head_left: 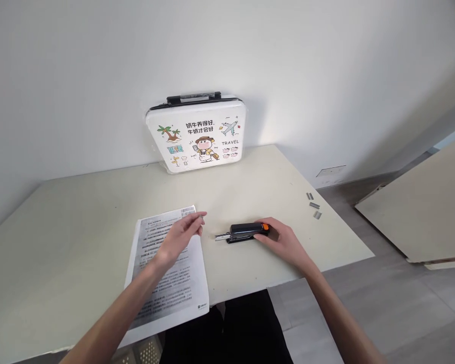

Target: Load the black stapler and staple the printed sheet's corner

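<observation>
My right hand [282, 240] is wrapped round the rear end of a black stapler [246, 231] with an orange part at its back. The stapler lies on the table and its metal staple tray [223, 236] sticks out of the front, to the left. My left hand [184, 230] is raised over the right edge of a printed paper [167, 293], apart from the stapler. Its thumb and fingers pinch a small grey piece that looks like a strip of staples, mostly hidden by the fingertips.
Several short staple strips [314, 205] lie near the table's right edge. A white cartoon-printed case [200, 139] with a black handle stands against the wall at the back of the pale table [79, 227]. A light-coloured panel [420, 212] stands beyond the table on the right.
</observation>
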A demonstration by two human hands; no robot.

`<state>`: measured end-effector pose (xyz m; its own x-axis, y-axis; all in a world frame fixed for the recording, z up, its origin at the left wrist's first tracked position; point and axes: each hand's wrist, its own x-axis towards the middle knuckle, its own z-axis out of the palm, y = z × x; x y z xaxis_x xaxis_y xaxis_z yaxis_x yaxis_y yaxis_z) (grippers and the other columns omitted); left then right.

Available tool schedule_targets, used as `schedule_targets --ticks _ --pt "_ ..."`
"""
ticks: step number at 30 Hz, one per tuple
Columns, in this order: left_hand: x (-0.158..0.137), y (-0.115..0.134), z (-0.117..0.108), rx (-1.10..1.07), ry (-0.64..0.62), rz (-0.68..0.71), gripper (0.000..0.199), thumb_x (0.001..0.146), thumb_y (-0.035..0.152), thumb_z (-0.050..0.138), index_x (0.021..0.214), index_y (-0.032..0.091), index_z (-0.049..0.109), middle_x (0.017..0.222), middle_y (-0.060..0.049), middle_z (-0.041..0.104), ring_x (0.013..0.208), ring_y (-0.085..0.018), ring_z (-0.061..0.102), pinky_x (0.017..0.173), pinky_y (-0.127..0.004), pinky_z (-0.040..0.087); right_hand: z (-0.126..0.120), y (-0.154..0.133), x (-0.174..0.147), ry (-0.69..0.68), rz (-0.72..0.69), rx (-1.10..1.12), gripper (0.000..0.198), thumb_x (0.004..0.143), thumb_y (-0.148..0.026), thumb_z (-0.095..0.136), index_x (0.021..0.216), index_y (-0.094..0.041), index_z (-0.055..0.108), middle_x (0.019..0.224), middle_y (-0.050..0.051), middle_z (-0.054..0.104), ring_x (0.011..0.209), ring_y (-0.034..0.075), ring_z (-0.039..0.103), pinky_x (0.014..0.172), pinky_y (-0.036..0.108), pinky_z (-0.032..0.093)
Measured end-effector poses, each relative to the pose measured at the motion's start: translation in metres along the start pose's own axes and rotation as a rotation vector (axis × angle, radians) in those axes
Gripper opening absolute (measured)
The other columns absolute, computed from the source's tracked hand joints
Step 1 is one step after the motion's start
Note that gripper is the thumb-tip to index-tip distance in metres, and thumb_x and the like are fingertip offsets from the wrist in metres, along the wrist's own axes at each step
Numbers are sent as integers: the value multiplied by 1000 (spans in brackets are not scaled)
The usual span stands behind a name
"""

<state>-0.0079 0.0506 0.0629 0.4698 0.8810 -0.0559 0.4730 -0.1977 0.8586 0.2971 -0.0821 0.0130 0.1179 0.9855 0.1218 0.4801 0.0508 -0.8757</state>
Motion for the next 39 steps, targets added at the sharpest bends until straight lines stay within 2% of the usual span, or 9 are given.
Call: schedule_targets --ticks 4,6,9,11,18,24,35,39 --pt "-22 11 12 52 -28 -30 43 103 57 54 129 29 75 79 0 74 89 -22 74 76 -32 57 1 2 0 10 -15 -6 29 96 -46 68 120 -30 70 122 4 75 111 26 69 98 41 56" --pt "-26 11 16 115 27 67 42 103 55 55 128 28 75 87 -1 79 88 -22 75 77 -33 58 1 2 0 17 -19 -8 29 96 -46 68 120 -30 70 122 4 75 111 26 69 98 41 56" --pt "-28 7 21 223 136 302 38 105 51 57 130 27 73 109 -2 82 102 -23 76 93 -38 59 1 0 -1 22 -20 -10 28 96 -46 68 120 -30 69 123 4 75 112 26 69 98 40 56" --pt "-27 5 25 299 156 413 34 107 48 56 127 27 74 115 -3 81 105 -23 76 97 -40 58 0 -1 -1 25 -23 -10 27 96 -44 68 120 -30 69 122 3 75 112 25 70 99 40 56" --pt "-20 6 39 487 127 507 31 107 45 56 115 24 77 108 -4 82 97 -25 77 92 -43 59 0 2 -1 21 -19 -7 27 96 -45 68 120 -30 69 122 4 74 111 26 69 99 41 55" --pt "-20 11 40 652 72 473 28 106 42 58 112 26 81 105 -4 83 93 -29 78 84 -43 61 0 2 -1 17 -15 -5 29 96 -46 68 120 -30 69 123 4 74 112 26 69 98 42 56" --pt "-12 29 45 822 -95 259 23 103 34 62 114 30 82 105 -4 83 100 -32 78 87 -43 60 -2 -3 -1 19 -18 2 28 96 -45 67 121 -31 69 124 3 74 113 27 69 98 42 56" --pt "-10 30 48 812 -92 290 23 103 34 61 112 30 82 105 -3 83 96 -30 77 89 -43 59 -2 -4 -1 22 -25 -4 29 97 -46 67 121 -30 69 124 4 74 115 27 68 99 42 56"
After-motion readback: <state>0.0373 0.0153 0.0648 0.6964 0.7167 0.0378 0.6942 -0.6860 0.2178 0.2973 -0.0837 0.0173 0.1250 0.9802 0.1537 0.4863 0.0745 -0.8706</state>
